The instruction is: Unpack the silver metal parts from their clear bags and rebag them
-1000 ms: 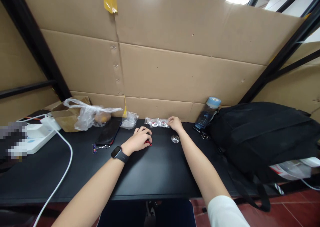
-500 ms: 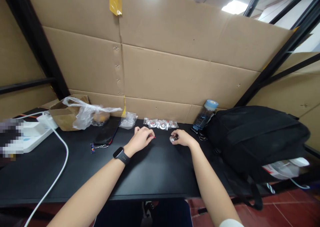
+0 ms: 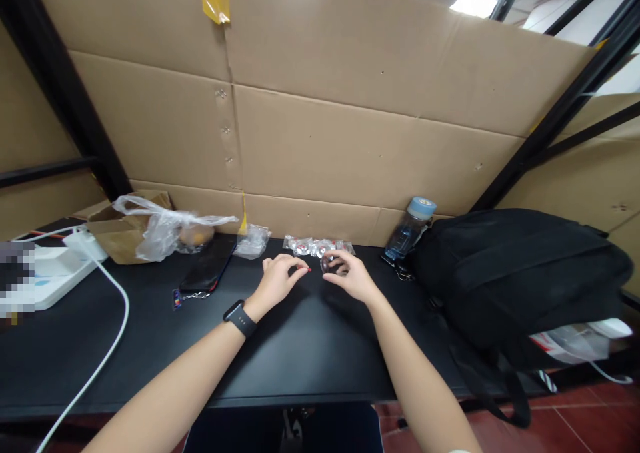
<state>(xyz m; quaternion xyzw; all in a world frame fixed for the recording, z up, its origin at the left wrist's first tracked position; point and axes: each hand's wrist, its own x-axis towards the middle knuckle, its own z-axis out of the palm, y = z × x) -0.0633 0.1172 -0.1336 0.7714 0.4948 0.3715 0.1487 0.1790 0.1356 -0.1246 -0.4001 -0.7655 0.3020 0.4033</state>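
Over the middle of the black table (image 3: 305, 353), my left hand (image 3: 280, 280) pinches a tiny red piece (image 3: 309, 270) between thumb and fingertips; its exact kind is too small to tell. Just to the right, my right hand (image 3: 350, 276) grips a small round, shiny, see-through disc (image 3: 325, 264) by its edge, tilted up and facing the left hand. A short gap parts the red piece from the disc. Behind both hands lie several small clear packets (image 3: 301, 246) with round silvery and red items inside.
Left of my hands are a phone (image 3: 207, 266) with a key charm, crumpled clear bags (image 3: 253, 241), a cardboard box (image 3: 117, 233) and a white power strip (image 3: 65, 280) with its cable. A blue-capped bottle (image 3: 407, 230) and a black backpack (image 3: 520, 273) stand right. Cardboard (image 3: 320, 153) walls the back.
My right hand has lifted the round disc off the table and brought it left, near the red piece. The left hand still pinches the red piece. The view has shifted slightly.
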